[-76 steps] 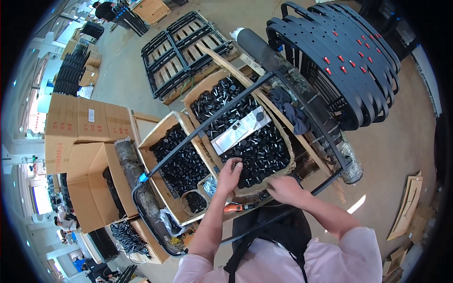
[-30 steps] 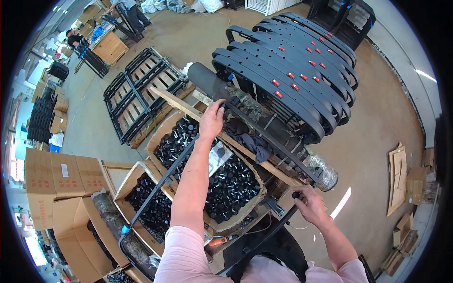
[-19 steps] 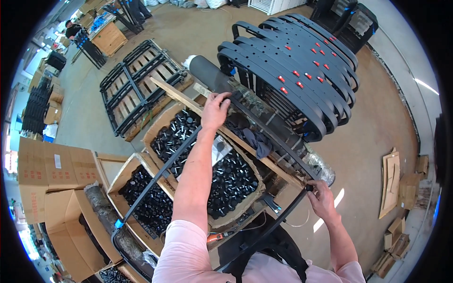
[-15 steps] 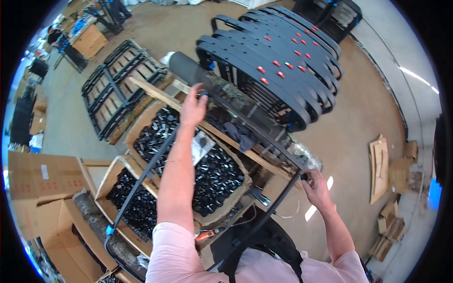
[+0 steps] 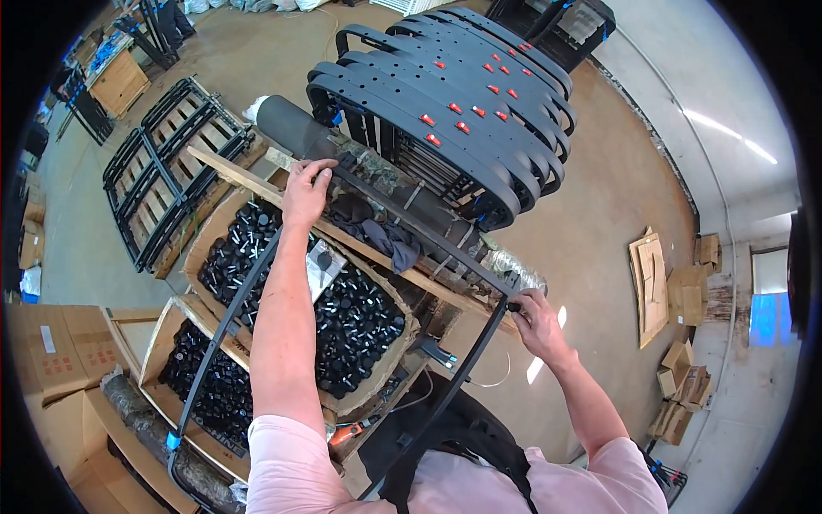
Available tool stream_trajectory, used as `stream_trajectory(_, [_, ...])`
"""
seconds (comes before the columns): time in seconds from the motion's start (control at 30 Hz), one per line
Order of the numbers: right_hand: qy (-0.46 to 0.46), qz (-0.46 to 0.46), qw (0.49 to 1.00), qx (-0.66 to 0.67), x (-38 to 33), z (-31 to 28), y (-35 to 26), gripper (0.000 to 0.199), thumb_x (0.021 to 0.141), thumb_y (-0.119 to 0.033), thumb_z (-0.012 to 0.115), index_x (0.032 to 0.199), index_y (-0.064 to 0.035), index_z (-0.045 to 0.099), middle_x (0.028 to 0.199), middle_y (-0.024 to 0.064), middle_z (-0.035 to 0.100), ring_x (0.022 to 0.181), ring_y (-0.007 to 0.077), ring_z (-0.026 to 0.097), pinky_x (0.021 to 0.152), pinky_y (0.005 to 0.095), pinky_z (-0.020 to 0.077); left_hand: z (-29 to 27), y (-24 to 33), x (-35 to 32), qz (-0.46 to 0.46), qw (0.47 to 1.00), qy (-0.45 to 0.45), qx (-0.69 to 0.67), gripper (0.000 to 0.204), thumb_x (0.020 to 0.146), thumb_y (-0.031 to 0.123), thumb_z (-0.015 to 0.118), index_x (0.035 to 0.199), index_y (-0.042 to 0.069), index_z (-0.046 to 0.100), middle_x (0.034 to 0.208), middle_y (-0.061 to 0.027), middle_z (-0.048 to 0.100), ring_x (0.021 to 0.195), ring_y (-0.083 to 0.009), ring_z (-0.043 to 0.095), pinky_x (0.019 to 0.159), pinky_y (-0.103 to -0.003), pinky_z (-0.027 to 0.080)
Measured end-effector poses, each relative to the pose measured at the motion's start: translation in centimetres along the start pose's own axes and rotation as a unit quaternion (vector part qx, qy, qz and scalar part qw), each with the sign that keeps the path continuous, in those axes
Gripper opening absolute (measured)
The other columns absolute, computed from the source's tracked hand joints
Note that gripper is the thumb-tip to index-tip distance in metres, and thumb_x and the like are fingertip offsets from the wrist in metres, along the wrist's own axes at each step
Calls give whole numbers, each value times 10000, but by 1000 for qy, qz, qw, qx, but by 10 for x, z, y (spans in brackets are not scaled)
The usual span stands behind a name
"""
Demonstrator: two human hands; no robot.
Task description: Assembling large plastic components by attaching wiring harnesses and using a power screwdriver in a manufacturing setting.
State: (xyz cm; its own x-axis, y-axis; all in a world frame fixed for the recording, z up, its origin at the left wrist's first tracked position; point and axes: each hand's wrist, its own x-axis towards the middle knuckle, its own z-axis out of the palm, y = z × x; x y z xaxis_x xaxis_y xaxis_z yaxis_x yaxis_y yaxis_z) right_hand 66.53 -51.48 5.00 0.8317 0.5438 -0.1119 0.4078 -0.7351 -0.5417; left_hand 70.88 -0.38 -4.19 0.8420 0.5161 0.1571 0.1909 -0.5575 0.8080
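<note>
A large black rectangular metal frame (image 5: pixel 402 224) lies tilted across the work area in front of me. My left hand (image 5: pixel 306 190) is stretched far forward and grips the frame's far left corner, next to a wooden slat (image 5: pixel 240 178). My right hand (image 5: pixel 535 321) grips the frame's right corner near a dark roll. Under the frame sit two open cardboard boxes (image 5: pixel 364 321) filled with small black parts, with a white sheet (image 5: pixel 320 267) lying on top of the nearer one.
A stack of curved black frames with red tags (image 5: pixel 454 103) stands beyond the slat. Black grid racks on a pallet (image 5: pixel 167 184) lie to the left. Brown cartons (image 5: pixel 60 360) are at lower left. Flattened cardboard (image 5: pixel 659 274) lies on the floor at right.
My left hand has gone from the box's edge out to the frame's far corner. My right hand has moved right to the frame's right corner. The view has tilted forward.
</note>
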Motion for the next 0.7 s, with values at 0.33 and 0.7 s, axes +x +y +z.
stream_trajectory(0.33, [-61,46,979,-189,10,-8,-8,346,983,-311,666,1189,-34,669,1009,185,694,886,379,722,782,479,602,6,6,-2,0,999,27,-25,263,986,288,688,1236,212,716,1177,-115,593,990,-297,647,952,-403,523])
stream_trajectory(0.7, [-89,111,965,-219,26,-6,-20,410,1040,-376,563,1232,-13,569,805,207,730,771,393,736,717,513,591,4,-5,0,-11,998,15,-59,285,999,175,648,1282,151,678,1262,-110,690,1133,-289,667,1003,-396,508])
